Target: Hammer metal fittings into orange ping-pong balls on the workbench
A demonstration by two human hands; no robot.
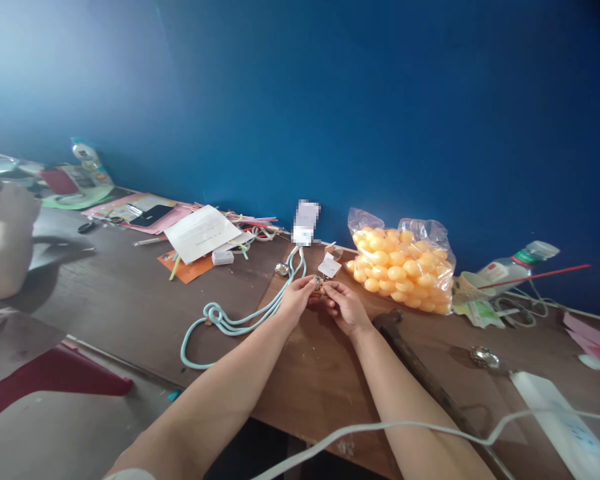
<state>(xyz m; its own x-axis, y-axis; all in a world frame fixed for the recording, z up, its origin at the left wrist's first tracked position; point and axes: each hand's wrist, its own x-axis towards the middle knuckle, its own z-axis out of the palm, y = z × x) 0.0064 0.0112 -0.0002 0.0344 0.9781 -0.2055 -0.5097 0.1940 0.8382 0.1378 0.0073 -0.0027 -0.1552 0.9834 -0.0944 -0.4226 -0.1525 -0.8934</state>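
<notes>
My left hand [299, 297] is closed, its thumb and fingers pinching a small shiny metallic piece [318, 283] above the wooden board [310, 373]. From the other side, the fingers of my right hand [347, 308] are pinched together at the same piece. Its exact kind is too small to make out. A looped light-blue cord [240, 328] lies beside my left hand, with a round silvery ornament [281, 269] near its upper end. Just beyond my fingers is a small white paper tag [329, 265].
A clear bag of orange balls [400, 267] stands behind my right hand. To the right are a hammer [420, 373], a bottle [510, 267], another silvery ornament [485, 358] and a white power strip [560, 420]. Papers [203, 233] lie left; another person's arm [7, 247] is at far left.
</notes>
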